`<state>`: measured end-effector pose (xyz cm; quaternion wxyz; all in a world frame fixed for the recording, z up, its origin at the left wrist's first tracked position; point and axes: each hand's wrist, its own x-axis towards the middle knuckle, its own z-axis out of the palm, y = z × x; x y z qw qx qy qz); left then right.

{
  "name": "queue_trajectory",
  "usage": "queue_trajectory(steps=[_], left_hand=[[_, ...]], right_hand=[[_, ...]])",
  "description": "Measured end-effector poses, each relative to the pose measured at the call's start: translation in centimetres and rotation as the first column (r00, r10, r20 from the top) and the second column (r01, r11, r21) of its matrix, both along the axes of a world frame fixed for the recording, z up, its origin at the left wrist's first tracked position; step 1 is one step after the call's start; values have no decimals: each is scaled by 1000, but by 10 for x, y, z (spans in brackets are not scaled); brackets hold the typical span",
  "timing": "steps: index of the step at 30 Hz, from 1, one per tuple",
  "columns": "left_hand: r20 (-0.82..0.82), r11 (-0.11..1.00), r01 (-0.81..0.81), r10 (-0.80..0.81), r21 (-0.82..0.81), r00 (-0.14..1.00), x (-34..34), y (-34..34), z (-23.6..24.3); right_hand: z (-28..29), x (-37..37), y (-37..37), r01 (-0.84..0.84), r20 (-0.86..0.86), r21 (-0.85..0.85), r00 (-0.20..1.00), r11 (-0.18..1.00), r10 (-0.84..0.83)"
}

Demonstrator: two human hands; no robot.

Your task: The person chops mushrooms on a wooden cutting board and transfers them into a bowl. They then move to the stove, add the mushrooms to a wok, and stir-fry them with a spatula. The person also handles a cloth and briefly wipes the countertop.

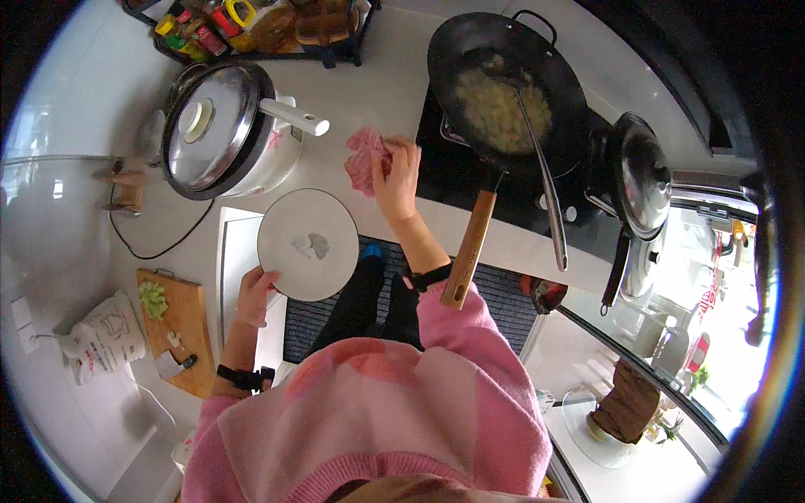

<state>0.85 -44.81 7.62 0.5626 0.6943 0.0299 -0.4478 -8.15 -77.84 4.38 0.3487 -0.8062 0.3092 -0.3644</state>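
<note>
My left hand (pixel 254 296) grips the rim of a round white plate (pixel 289 218), thumb on its top face. The plate bears a grey leaf-like print and is held level in front of the counter's edge. On the counter beside the stove, my right hand (pixel 397 179) is closed on a crumpled pink cloth (pixel 364 158). Right of that hand, a black wok (pixel 453 50) with a wooden handle (pixel 470 251) sits on the hob. Pale yellow chunks (pixel 499 101) lie in the wok, and a long-handled metal utensil (pixel 545 172) leans in it.
A lidded white pot (pixel 281 163) carries a pan on top at left. Behind it stands a rack of bottles (pixel 251 29). A cutting board (pixel 189 310) holds chopped greens and a cleaver (pixel 174 363). Lidded cookware (pixel 641 180) stands right of the black hob (pixel 436 168).
</note>
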Motion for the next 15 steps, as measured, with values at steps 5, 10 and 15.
queue_trajectory(steps=[5, 10, 15], left_hand=[[-11, 994, 102, -103, -47, 995, 12, -16, -6], [15, 995, 91, -90, -42, 996, 16, -41, -10], [42, 985, 147, -143, -92, 989, 19, -97, -15]], right_hand=[[-38, 24, -17, -168, -342, -354, 939, 920, 40], [-45, -19, 10, -412, -368, -269, 879, 870, 303], [-17, -62, -22, -78, -160, -279, 987, 957, 34]])
